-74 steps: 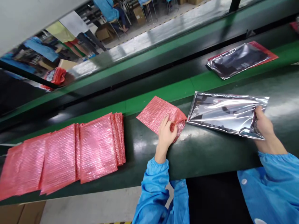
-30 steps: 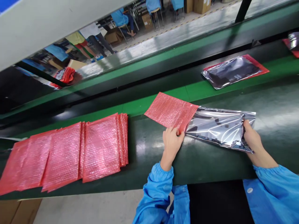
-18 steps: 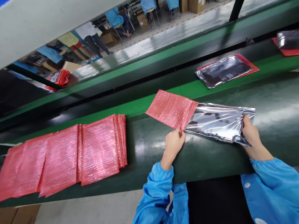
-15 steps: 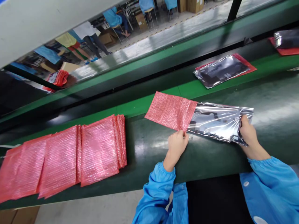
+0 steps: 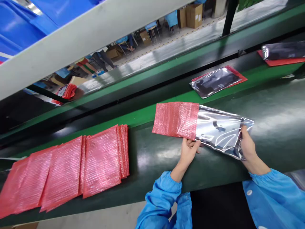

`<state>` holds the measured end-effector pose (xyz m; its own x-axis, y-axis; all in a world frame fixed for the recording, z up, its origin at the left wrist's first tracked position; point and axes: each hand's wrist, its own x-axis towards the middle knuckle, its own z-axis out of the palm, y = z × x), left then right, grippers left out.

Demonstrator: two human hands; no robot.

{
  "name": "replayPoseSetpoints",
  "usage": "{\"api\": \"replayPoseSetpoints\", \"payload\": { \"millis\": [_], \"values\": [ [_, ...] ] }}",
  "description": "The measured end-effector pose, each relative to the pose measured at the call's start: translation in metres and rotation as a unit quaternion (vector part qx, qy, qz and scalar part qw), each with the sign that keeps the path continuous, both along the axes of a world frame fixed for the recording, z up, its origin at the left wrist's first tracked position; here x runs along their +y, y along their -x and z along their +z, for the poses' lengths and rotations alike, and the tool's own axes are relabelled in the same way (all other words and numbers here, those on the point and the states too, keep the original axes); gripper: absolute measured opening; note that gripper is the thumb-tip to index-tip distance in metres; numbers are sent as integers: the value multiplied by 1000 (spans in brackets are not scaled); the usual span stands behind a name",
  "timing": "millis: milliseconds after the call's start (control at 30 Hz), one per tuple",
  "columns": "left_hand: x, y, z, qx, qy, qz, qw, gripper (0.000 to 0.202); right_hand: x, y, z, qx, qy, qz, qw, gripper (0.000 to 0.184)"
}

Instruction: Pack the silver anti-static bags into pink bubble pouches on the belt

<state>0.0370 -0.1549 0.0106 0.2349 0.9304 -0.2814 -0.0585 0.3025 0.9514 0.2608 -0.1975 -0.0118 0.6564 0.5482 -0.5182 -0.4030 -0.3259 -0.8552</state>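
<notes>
A pink bubble-wrap bag [image 5: 175, 119] lies over the green worktop, its right-hand mouth around the left end of a shiny silver antistatic bag [image 5: 218, 128]. Dark shapes show through the silver film, but what is inside cannot be made out. My left hand [image 5: 187, 152] pinches the bubble bag's near edge close to its mouth, partly under it. At the silver bag's right end, my right hand [image 5: 249, 144] is closed on the film, thumb on top and fingers hidden beneath.
Overlapping stacks of pink bubble bags [image 5: 102, 160] lie to the left. Toward the back right, a silver bag on a pink one [image 5: 215, 81] rests on the green strip, with another such pair [image 5: 286, 52] farther right. A pale beam [image 5: 83, 44] crosses above.
My left hand has shifted along the near edge to the bubble bag's mouth, its fingers now further under. The silver bag's right end has dipped toward me with my right hand. The view has also shifted.
</notes>
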Motion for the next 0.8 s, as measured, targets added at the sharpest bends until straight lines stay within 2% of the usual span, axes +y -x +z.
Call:
{"api": "replayPoseSetpoints", "payload": {
  "millis": [33,100,200,333,400,567,667,800],
  "values": [
    [0,-4,-1,-36,12,47,998,51,-2,7,6,38,-16,-9,999,38],
    [2,-9,-2,-84,12,133,988,52,-7,12,19,108,-45,28,993,33],
    [6,-4,1,-94,-3,190,977,49,-12,-6,33,124,-80,120,982,35],
    [4,10,11,-39,-1,156,987,47,-15,-47,47,38,-107,179,977,50],
    [-3,11,14,-5,-5,122,992,46,-15,-54,55,-4,-93,213,973,52],
    [-27,6,21,24,-6,65,998,50,-15,-37,68,-41,-70,296,952,47],
    [-36,4,25,30,12,45,998,50,-17,-30,65,-84,-69,299,948,37],
    [-38,1,26,43,-7,36,998,46,-19,-33,58,-213,-66,287,932,23]
  ]
}}
